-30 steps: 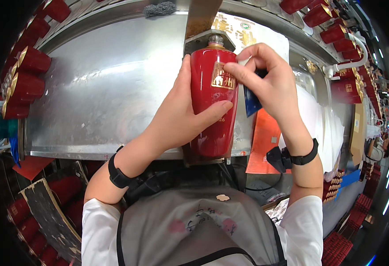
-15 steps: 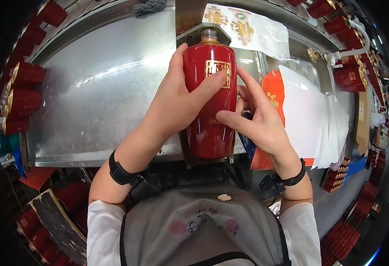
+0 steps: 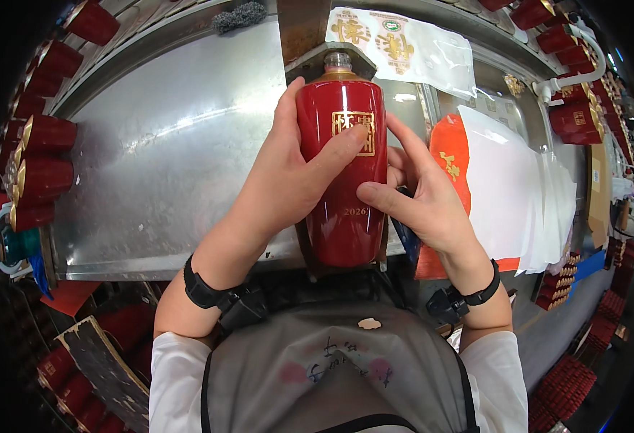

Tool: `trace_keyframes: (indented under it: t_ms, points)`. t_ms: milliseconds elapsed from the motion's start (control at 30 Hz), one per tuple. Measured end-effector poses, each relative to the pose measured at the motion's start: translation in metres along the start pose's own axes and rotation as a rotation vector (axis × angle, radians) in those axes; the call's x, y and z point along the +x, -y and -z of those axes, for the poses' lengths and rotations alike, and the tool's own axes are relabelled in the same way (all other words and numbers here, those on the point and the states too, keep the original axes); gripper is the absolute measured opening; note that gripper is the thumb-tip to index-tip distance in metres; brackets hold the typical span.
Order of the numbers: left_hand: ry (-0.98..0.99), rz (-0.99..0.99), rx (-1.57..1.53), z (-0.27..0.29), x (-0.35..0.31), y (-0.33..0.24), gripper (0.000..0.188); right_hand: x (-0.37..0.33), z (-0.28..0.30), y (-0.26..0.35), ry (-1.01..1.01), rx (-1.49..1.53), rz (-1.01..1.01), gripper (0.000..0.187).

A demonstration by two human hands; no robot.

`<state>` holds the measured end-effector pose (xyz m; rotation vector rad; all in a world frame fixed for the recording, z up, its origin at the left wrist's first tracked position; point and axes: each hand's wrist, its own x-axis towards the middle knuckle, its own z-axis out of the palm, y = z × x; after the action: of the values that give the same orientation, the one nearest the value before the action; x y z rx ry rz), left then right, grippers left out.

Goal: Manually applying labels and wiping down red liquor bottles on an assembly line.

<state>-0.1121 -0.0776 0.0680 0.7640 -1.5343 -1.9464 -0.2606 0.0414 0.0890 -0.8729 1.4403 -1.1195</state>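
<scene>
A glossy red bottle (image 3: 339,238) with a clear glass neck lies in front of me, its neck pointing away. It rests on a narrow stand whose angular grey end plate (image 3: 365,66) sits behind the neck. My left hand (image 3: 279,169) wraps the bottle's left side, with its thumb pressed on the gold square emblem (image 3: 344,124). On the other side my right hand (image 3: 425,191) grips the bottle, thumb on the front near the small gold print and forefinger along the edge. Some right-hand fingers are hidden behind the bottle.
A metal worktop (image 3: 151,159) spreads to the left. Right of the bottle are white sheets (image 3: 505,187) over an orange-red sheet (image 3: 450,155); a printed plastic bag (image 3: 432,61) lies beyond. Red bottles (image 3: 46,180) stand at left, others (image 3: 575,123) at right. A dark scouring pad (image 3: 239,17) lies at back.
The whole view has shifted slightly, with the bottle lower in the picture. My right thumb sits a little nearer the neck, showing more gold print. Both hands stay on the bottle.
</scene>
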Motion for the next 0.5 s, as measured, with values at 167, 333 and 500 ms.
trace_keyframes:
  t_ms: [167, 333, 500]
  points:
    - [0.016, 0.023, 0.000, 0.002, 0.000, -0.003, 0.092, 0.000, -0.003, -0.007, -0.043, 0.056, 0.050, 0.089]
    - [0.025, 0.027, 0.000, 0.002, -0.001, -0.003, 0.093, 0.001, -0.004, -0.010, -0.073, 0.033, 0.098, 0.091]
    - [0.031, 0.021, -0.035, 0.002, -0.001, -0.001, 0.093, 0.000, -0.007, -0.004, -0.089, 0.025, 0.059, 0.092]
